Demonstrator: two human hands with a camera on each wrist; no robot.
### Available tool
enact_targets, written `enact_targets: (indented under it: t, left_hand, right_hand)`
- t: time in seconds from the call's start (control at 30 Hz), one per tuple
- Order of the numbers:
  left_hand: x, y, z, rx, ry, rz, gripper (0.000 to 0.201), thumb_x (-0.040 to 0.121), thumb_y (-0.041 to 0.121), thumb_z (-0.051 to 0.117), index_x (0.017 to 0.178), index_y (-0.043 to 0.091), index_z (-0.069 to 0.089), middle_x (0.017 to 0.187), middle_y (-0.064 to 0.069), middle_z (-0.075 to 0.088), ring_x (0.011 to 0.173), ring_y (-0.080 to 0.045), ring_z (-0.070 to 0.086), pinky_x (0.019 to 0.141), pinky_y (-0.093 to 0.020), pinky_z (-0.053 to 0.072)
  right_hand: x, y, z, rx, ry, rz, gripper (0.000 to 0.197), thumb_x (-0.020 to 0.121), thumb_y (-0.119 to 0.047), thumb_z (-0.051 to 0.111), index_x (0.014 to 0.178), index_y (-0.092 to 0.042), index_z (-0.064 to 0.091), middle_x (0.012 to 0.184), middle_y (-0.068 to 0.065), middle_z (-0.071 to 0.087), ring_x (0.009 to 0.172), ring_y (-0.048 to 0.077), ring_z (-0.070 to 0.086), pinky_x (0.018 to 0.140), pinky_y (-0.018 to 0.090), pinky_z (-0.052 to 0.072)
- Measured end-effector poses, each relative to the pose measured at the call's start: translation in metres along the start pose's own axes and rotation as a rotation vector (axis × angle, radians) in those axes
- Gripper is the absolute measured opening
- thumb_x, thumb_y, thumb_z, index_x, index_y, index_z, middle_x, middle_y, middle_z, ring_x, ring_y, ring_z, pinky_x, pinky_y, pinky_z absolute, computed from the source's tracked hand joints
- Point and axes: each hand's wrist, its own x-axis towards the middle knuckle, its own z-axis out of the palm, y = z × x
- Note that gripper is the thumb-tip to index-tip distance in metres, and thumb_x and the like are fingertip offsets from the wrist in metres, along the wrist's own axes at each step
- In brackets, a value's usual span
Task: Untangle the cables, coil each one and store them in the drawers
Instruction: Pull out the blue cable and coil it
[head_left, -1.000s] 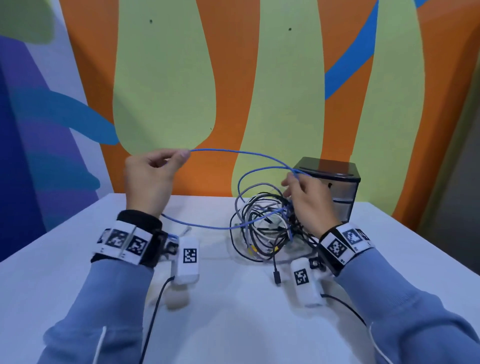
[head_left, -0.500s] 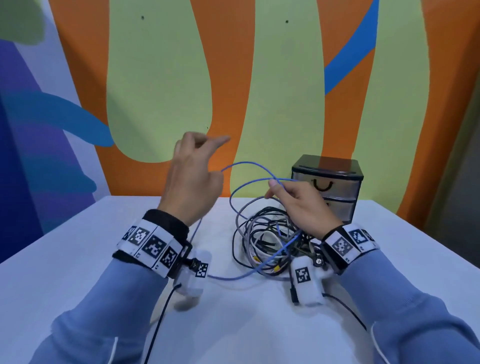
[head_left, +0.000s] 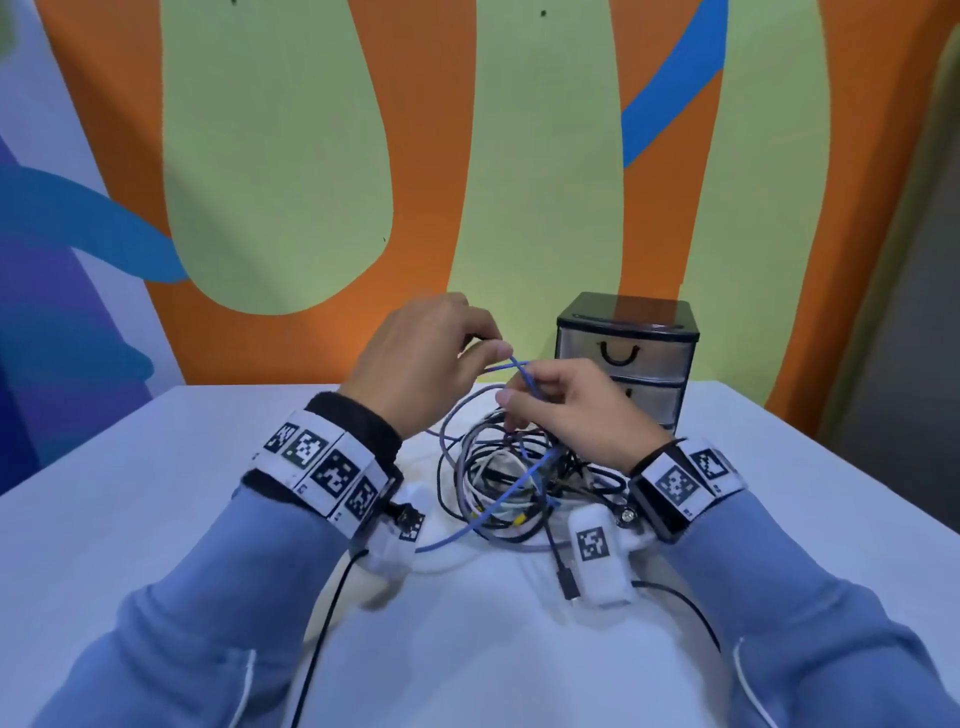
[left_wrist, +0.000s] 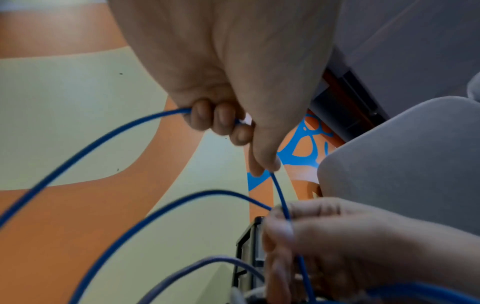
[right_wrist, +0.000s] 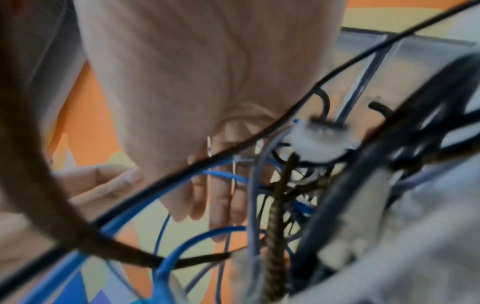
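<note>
My left hand and right hand both pinch the blue cable above the tangled cable pile. I see the drawer unit just beyond, to the right, on the white table.

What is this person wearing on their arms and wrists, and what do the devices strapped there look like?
Both arms wear light blue sleeves, the left one with a black cuff. Each wrist carries a band of white tiles printed with black square codes: the left band and the right band. A white camera unit bearing the same kind of code hangs under each wrist, and a thin black lead runs back along each sleeve.
</note>
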Motion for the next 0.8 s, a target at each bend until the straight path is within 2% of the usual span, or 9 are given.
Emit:
enact_targets:
  t: [0.1,0.2,0.33,0.4,0.47,0.53,0.63,0.73,0.8]
  left_hand:
    - [-0.003,-0.009,-0.007,0.007,0.263,-0.081,0.025,0.100,0.049,0.062,0.094,0.029,0.076,0.084,0.005,0.065,0.080,-0.028,0.062,0.070,-0.045,0.050]
    - [-0.004,-0.024,-0.015,-0.083,0.493,-0.208,0.026,0.101,0.044,0.064,0.095,0.022,0.077,0.090,-0.002,0.074,0.084,-0.027,0.068,0.073,-0.045,0.053]
    - [-0.007,-0.032,-0.018,-0.158,0.640,-0.301,0.024,0.104,0.039,0.064,0.098,0.019,0.076,0.089,0.001,0.069,0.080,-0.016,0.056,0.071,-0.035,0.042]
    - [-0.006,-0.027,-0.015,-0.193,0.646,-0.301,0.022,0.105,0.036,0.062,0.098,0.019,0.073,0.085,0.005,0.061,0.078,-0.014,0.051,0.070,-0.033,0.037]
    - [-0.004,-0.025,-0.013,-0.189,0.568,-0.337,0.021,0.105,0.037,0.061,0.097,0.019,0.071,0.085,0.005,0.055,0.079,-0.020,0.052,0.071,-0.035,0.036]
    - [-0.004,-0.026,-0.010,-0.103,0.452,-0.394,0.019,0.104,0.038,0.061,0.103,0.023,0.072,0.101,0.001,0.054,0.094,-0.027,0.057,0.081,-0.038,0.042]
    - [-0.010,-0.018,-0.007,0.033,0.407,-0.424,0.022,0.096,0.040,0.069,0.118,0.036,0.070,0.125,-0.003,0.049,0.122,-0.030,0.048,0.101,-0.050,0.040]
    - [-0.012,0.000,-0.012,0.075,0.415,-0.318,0.033,0.088,0.054,0.073,0.119,0.043,0.069,0.133,-0.001,0.047,0.126,-0.029,0.043,0.101,-0.051,0.035]
    - [-0.012,0.009,-0.012,0.012,0.301,-0.226,0.039,0.081,0.071,0.071,0.108,0.043,0.070,0.124,0.007,0.050,0.119,-0.021,0.048,0.094,-0.045,0.032]
  right_hand:
    - [-0.003,0.003,-0.004,-0.036,-0.062,0.018,0.005,0.095,-0.009,0.074,0.100,-0.008,0.073,0.098,0.015,0.077,0.091,0.024,0.074,0.092,0.035,0.055]
    - [0.000,0.007,-0.004,-0.058,0.006,0.028,0.010,0.098,-0.022,0.072,0.093,-0.015,0.077,0.097,0.011,0.077,0.091,0.029,0.071,0.093,0.045,0.054]
    - [0.004,0.005,-0.001,-0.090,0.070,0.016,0.019,0.099,-0.035,0.071,0.091,-0.020,0.078,0.093,0.005,0.075,0.085,0.013,0.067,0.085,0.037,0.053]
    - [0.004,0.005,0.003,-0.109,0.081,0.006,0.020,0.098,-0.038,0.072,0.091,-0.021,0.079,0.093,0.008,0.075,0.088,0.020,0.069,0.090,0.041,0.054]
    - [0.003,0.009,0.004,-0.092,0.114,0.025,0.025,0.094,-0.048,0.072,0.091,-0.025,0.083,0.092,0.001,0.079,0.094,0.027,0.072,0.094,0.047,0.057]
    - [0.000,0.011,0.003,-0.046,0.164,0.056,0.023,0.093,-0.046,0.074,0.091,-0.025,0.085,0.093,-0.007,0.081,0.090,0.020,0.074,0.087,0.040,0.058]
    - [-0.004,0.012,0.003,0.017,0.212,0.068,0.018,0.095,-0.033,0.076,0.092,-0.018,0.086,0.084,-0.011,0.080,0.072,-0.001,0.067,0.070,0.019,0.050]
    - [-0.004,0.010,0.006,0.024,0.253,0.086,0.021,0.097,-0.030,0.075,0.092,-0.011,0.085,0.061,-0.013,0.070,0.052,-0.005,0.056,0.056,0.009,0.039]
    - [-0.004,0.012,0.007,0.017,0.278,0.103,0.024,0.097,-0.032,0.074,0.089,-0.012,0.084,0.060,-0.004,0.071,0.052,-0.001,0.055,0.058,0.016,0.043]
